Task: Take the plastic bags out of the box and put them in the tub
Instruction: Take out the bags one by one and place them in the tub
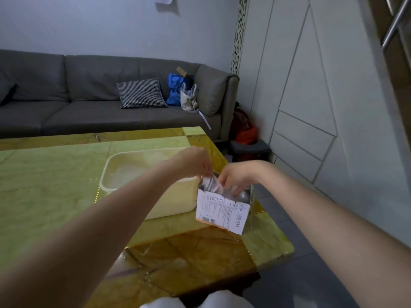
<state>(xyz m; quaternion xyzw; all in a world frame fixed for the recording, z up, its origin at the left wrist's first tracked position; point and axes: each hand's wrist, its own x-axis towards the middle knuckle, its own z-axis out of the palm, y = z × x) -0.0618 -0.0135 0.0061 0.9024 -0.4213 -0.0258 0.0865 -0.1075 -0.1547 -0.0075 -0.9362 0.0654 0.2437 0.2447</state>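
Note:
A white cardboard box (222,210) with printed text stands open on the table, right of a cream plastic tub (175,201). Clear plastic bags (212,185) stick up out of the box's open top. My left hand (195,163) reaches over the tub's right end and pinches the top of the bags. My right hand (233,176) has its fingers curled down into the box, gripping the bags. The tub's inside looks pale, and my left forearm hides part of it.
The green and gold marble table (55,185) has its right edge close to the box. A grey sofa (89,96) with a checked cushion (141,93) and bags stands behind. A white panelled wall (322,96) is at the right.

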